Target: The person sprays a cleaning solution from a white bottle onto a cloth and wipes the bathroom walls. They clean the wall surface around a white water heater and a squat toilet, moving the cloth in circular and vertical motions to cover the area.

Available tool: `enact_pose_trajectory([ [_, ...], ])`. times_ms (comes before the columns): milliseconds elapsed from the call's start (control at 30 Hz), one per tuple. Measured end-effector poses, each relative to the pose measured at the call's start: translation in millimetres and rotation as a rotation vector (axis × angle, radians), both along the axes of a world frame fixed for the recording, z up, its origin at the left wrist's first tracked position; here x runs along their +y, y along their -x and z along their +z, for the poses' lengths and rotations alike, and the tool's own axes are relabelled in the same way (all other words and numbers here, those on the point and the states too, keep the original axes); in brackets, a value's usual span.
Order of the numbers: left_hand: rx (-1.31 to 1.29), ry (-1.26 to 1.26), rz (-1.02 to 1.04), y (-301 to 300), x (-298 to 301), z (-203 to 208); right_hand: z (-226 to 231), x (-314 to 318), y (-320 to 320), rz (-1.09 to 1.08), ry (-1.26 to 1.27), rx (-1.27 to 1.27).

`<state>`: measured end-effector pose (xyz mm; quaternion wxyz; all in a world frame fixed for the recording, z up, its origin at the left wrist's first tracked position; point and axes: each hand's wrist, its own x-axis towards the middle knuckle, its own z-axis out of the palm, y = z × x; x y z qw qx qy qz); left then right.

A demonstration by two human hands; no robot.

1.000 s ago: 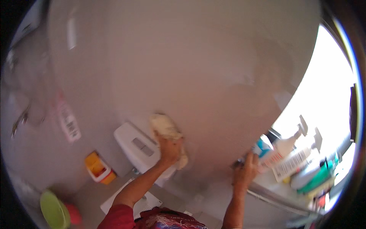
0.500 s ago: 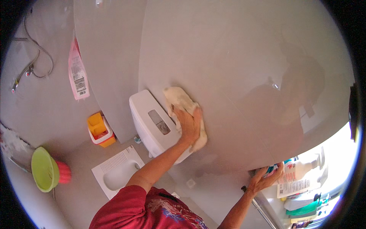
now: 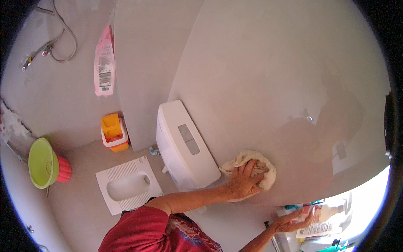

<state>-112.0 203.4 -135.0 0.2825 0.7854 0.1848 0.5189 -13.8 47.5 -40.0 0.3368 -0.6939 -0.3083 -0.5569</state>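
Observation:
My left hand (image 3: pixel 245 180) presses a crumpled cream cloth (image 3: pixel 268 168) against the grey wall (image 3: pixel 235 105), its fingers bent into the folds. The cloth lies just right of the lower end of a white toilet cistern (image 3: pixel 191 145). Low on the right, my right hand (image 3: pixel 289 220) is at the sill, fingers apart beside a pump bottle with a red label (image 3: pixel 321 213). It does not appear to grip anything, though its fingertips partly overlap the bottle.
A squat toilet (image 3: pixel 128 185) is set in the floor. Left of it are a green basin (image 3: pixel 40 164) on a red stool (image 3: pixel 64 169) and an orange-and-white bin (image 3: pixel 115 130). A pink bottle (image 3: pixel 105 67) hangs on the wall near hoses (image 3: pixel 54 40). A metal bar (image 3: pixel 275 241) runs below the sill.
My left hand has moved the cloth down and right along the wall, from beside the cistern to past its lower end. My right hand has shifted slightly on the sill. The view has turned.

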Motion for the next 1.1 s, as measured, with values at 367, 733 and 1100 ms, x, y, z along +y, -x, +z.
enact_pose_trajectory([
  [367,-0.189,0.425,0.339,23.8,109.0,-9.2,0.4,75.3,90.0,0.410,0.434,-0.196],
  [733,-0.332,0.657,0.729,93.9,404.4,-88.5,-5.4,118.3,69.5,0.167,0.445,-0.425],
  [1100,0.361,0.036,0.629,84.4,266.8,-111.4,-10.5,119.7,66.8,0.115,0.428,-0.444],
])
